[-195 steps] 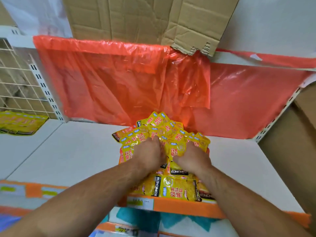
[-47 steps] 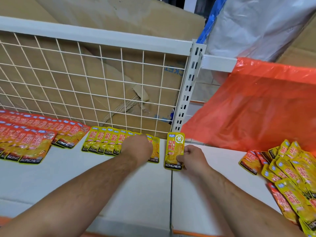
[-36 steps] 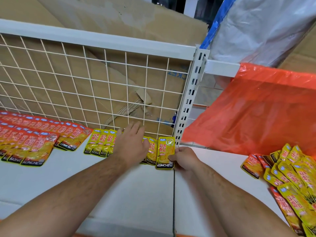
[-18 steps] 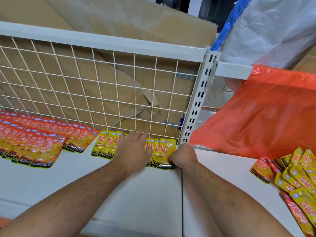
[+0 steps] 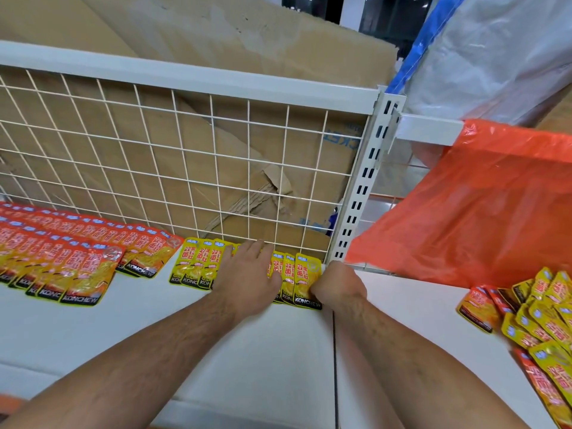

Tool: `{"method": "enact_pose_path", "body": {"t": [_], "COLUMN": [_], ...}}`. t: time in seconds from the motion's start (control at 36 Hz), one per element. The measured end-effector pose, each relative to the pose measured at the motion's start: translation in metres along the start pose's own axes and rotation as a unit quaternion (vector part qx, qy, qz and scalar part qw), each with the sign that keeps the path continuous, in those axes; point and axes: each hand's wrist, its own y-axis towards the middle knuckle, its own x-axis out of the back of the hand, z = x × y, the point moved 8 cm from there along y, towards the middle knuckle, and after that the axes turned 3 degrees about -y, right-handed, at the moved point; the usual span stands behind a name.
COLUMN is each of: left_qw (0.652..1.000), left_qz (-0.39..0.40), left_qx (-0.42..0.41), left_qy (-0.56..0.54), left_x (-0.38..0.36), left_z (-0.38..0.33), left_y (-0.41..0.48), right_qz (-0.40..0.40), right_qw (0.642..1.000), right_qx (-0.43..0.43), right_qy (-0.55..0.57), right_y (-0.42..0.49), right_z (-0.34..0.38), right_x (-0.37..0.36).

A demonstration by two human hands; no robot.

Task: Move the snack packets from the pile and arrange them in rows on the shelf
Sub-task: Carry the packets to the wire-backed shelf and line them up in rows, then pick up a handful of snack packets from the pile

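Pressing left hand flat, fingers straight, on yellow packet row; curling right hand round edge of end packet — working well apart from pile on shelf.

White shelf bearing: red packets, two overlapping rows, left; yellow packets, one overlapping row, back; loose mixed pile, right.

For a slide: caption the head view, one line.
Left hand rests flat on a row of yellow packets on the shelf while right hand holds the end packet.
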Motion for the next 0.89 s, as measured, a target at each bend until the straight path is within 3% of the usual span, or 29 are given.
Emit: {"method": "enact_pose_path", "body": {"t": [0.28,0.47,0.61,0.72,0.89], "left_qw": [0.998,0.989,0.978,0.97,0.963], "left_qz": [0.01,0.056,0.1,0.069,0.112], "left_qx": [-0.053,-0.135,-0.18,-0.231,-0.243], "left_qy": [-0.02,-0.014,-0.023,-0.035,-0.025], "left_x": [0.001,-0.018,-0.038,-0.036,-0.036], "left_z": [-0.017,-0.053,-0.086,-0.123,-0.185], "left_y": [0.001,0.0,-0.01,-0.027,-0.051], "right_qz": [-0.023,-0.07,-0.058,-0.058,-0.09], "right_qw": [0.999,0.985,0.986,0.989,0.99], "right_qx": [0.02,0.108,0.072,0.04,0.013], "right_qy": [0.02,-0.114,-0.14,-0.13,-0.105], "right_y": [-0.016,-0.051,-0.077,-0.1,-0.129], "right_z": [-0.002,-0.011,-0.043,-0.08,-0.143], "right_x": [0.007,0.008,0.013,0.022,0.045]}}
